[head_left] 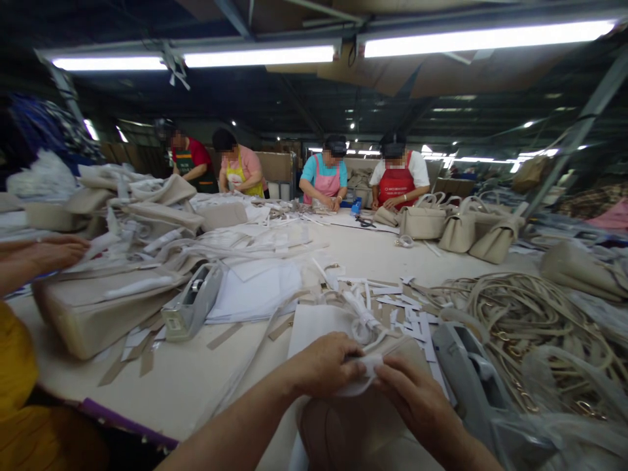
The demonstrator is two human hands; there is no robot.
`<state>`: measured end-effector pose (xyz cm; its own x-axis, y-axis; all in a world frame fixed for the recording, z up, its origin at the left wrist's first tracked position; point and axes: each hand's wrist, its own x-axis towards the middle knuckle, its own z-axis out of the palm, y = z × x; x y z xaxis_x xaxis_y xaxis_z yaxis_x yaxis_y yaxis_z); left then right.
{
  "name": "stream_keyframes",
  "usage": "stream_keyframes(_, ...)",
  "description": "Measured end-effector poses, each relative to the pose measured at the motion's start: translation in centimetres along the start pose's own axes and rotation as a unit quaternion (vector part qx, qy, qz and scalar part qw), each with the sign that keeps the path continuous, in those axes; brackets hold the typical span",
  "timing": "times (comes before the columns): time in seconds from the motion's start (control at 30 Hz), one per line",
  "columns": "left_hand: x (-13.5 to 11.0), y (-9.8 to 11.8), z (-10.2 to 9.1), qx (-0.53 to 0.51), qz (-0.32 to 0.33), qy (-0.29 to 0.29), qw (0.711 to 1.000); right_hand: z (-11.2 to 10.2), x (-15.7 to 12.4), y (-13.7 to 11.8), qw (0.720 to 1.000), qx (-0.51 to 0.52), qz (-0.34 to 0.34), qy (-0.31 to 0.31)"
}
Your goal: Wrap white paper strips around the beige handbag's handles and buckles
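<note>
My left hand (324,363) and my right hand (415,399) meet over a beige handbag (353,425) lying in front of me at the near table edge. Both pinch a piece of white wrapping paper (366,369) between thumb and fingers, fingers closed on it. The paper sits at the bag's top, where a white wrapped handle (360,317) sticks up just beyond my hands. White sheets (314,324) lie under the bag.
Grey tape dispensers stand at the right (466,373) and left (193,301). A pile of beige straps (520,320) lies right. A co-worker's hand (53,252) rests on a beige bag (98,307) at left. Several people work at the far end beside finished bags (458,229).
</note>
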<state>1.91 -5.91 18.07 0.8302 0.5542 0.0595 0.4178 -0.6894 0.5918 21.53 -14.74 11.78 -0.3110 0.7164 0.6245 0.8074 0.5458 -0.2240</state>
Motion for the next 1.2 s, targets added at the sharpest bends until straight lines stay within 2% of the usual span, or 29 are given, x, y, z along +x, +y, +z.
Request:
stream_keyframes(0.1,0.1,0.1,-0.3,0.003,-0.022,-0.013,1.000,0.1,0.4,-0.4,1.000,-0.003,0.025,-0.005)
stream_keyframes(0.33,-0.1,0.0,1.2,-0.007,-0.018,0.072,0.997,1.6,1.2,-1.1,0.988,0.074,0.132,0.035)
stream_keyframes(0.5,-0.9,1.0,3.3,0.094,-0.037,0.140,0.985,2.0,1.2,-1.4,0.980,0.057,0.186,0.048)
stream_keyframes(0.63,-1.6,1.8,4.9,0.145,-0.012,0.172,0.974,1.8,1.1,-1.9,0.966,0.066,0.244,0.041)
stream_keyframes(0.73,-1.6,1.8,5.4,0.177,0.008,0.189,0.966,1.8,1.3,-2.1,0.957,0.078,0.278,0.039)
stream_keyframes(0.83,-1.5,1.5,5.2,0.156,-0.013,0.192,0.969,1.7,1.6,-2.4,0.956,0.079,0.278,0.049)
stream_keyframes(0.97,-1.1,0.9,4.7,0.068,-0.044,0.189,0.979,1.7,1.9,-3.2,0.960,0.069,0.262,0.063)
stream_keyframes(1.1,-0.9,0.2,4.3,0.041,-0.042,0.180,0.982,0.2,0.0,-3.6,0.957,0.067,0.273,0.076)
stream_keyframes(1.17,-1.0,0.0,4.1,0.025,-0.053,0.180,0.982,-1.9,-2.6,-2.9,0.944,0.019,0.302,0.129)
stream_keyframes(1.2,-1.0,-0.2,4.1,0.015,-0.059,0.180,0.982,-3.3,-4.2,-2.3,0.930,-0.020,0.328,0.167)
